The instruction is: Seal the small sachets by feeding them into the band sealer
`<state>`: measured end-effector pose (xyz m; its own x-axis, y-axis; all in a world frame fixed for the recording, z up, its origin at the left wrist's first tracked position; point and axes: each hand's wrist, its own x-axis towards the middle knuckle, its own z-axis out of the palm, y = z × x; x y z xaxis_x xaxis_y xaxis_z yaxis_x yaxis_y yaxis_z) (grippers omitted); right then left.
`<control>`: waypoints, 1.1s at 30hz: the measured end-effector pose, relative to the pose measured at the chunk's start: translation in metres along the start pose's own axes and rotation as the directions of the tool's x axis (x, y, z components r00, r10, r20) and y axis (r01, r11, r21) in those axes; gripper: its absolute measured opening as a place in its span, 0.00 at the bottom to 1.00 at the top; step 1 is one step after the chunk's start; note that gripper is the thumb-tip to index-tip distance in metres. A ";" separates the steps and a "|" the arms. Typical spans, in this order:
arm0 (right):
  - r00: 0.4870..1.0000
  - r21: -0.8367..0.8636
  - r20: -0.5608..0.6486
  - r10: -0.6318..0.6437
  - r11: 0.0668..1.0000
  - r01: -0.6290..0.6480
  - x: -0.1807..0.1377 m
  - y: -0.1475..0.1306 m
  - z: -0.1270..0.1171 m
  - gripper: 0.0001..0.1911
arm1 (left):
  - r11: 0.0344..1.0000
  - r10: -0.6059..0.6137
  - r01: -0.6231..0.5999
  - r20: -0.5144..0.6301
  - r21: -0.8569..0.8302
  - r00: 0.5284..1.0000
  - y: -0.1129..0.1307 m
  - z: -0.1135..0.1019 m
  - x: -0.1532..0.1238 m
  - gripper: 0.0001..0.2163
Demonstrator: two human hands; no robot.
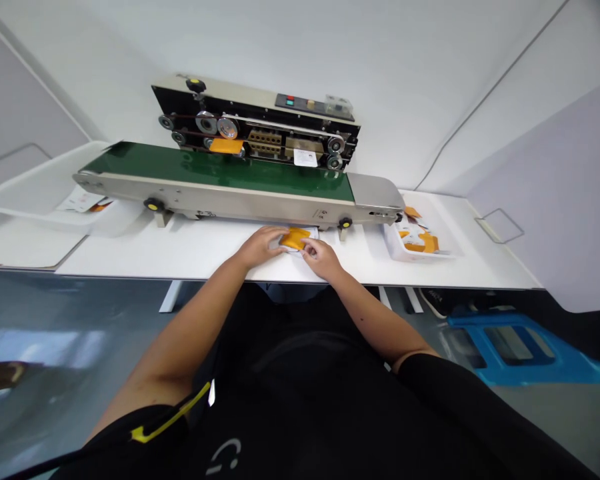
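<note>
An orange packet [296,238] in a clear bag lies on the white table [215,253], just in front of the sealing machine. My left hand [261,245] rests on the packet's left side, fingers curled over its edge. My right hand [321,257] pinches the packet's right side. Another orange packet [226,146] rides at the sealer's rollers above the green conveyor belt [220,170].
The band sealer's black head [260,127] stands behind the belt. A white tray [414,239] with several orange packets sits at the right. A large white bin [40,190] with a sealed packet is at the left. A blue stool [510,347] stands under the table's right end.
</note>
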<state>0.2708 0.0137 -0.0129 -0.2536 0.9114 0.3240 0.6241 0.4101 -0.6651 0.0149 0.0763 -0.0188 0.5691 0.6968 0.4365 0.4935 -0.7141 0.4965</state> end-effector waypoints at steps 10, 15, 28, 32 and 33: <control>0.975 0.198 -0.174 0.136 0.975 -0.101 -0.005 -0.003 -0.004 0.12 | 0.988 0.110 -0.102 -0.060 0.117 0.992 0.003 0.002 0.000 0.15; 0.958 0.102 -0.091 0.273 0.959 -0.263 0.000 -0.020 -0.010 0.23 | 0.978 0.130 -0.087 -0.225 0.190 0.966 0.010 -0.001 -0.004 0.14; 0.885 0.507 0.184 0.428 0.730 -0.459 0.025 -0.029 -0.020 0.14 | 0.992 0.107 -0.102 -0.066 0.078 0.992 0.018 -0.009 0.001 0.20; 0.958 0.448 0.017 0.286 0.854 -0.263 0.041 -0.034 -0.081 0.10 | 0.993 -0.033 0.033 0.001 0.113 0.999 0.019 -0.008 0.003 0.39; 0.960 0.467 -0.035 0.276 0.854 -0.229 0.050 -0.034 -0.098 0.10 | 0.991 -0.067 0.063 0.031 0.118 0.997 0.018 -0.007 0.003 0.41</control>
<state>0.3095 0.0421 0.0921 -0.0453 0.9875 0.1510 0.2458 0.1575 -0.9564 0.0210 0.0658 -0.0030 0.5546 0.7409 0.3788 0.6026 -0.6716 0.4311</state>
